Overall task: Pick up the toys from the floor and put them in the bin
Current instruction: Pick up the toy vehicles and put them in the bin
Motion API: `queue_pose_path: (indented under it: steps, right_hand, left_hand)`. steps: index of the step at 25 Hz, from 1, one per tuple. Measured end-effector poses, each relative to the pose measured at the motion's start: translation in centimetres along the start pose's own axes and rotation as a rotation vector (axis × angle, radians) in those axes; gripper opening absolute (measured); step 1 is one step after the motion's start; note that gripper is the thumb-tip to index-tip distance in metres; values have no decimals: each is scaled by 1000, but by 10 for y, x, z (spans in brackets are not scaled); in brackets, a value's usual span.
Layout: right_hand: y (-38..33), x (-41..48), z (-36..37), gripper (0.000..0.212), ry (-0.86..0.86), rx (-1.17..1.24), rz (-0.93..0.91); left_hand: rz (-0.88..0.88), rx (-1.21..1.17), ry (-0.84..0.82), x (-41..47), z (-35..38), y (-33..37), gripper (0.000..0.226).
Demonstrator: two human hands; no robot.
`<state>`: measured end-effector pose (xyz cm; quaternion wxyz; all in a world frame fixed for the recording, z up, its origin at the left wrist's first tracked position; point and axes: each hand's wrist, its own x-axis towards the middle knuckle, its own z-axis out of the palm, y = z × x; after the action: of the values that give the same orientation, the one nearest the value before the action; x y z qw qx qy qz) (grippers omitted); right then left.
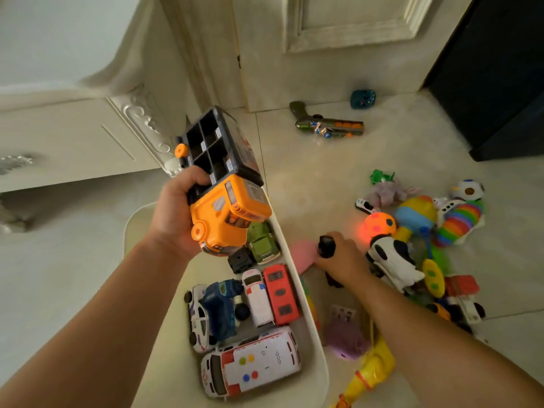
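gripping the truck, the left hand held it over the bin, long axis slanting up and away. the right hand, nearer the pile, curled round a black toy on the floor just right of the bin.

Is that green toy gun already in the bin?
No, the toy gun lies on the floor near the door, well apart from the bin.

bin half full of cars, open floor beyond, toy pile crowding right
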<state>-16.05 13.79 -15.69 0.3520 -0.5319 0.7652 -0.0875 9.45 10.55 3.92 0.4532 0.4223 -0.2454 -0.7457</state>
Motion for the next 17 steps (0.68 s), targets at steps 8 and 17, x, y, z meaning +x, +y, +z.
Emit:
queue_pose_path:
  steps: [8,17]
  right_hand:
    - [-176,-71,-118,28,268,878,-443]
    - [-218,-51,82,64,-232,147,-443]
  left_hand:
    - [39,-90,-64,-35,-48,30,44]
    - [78,-226,0,-61,-112,50,46]
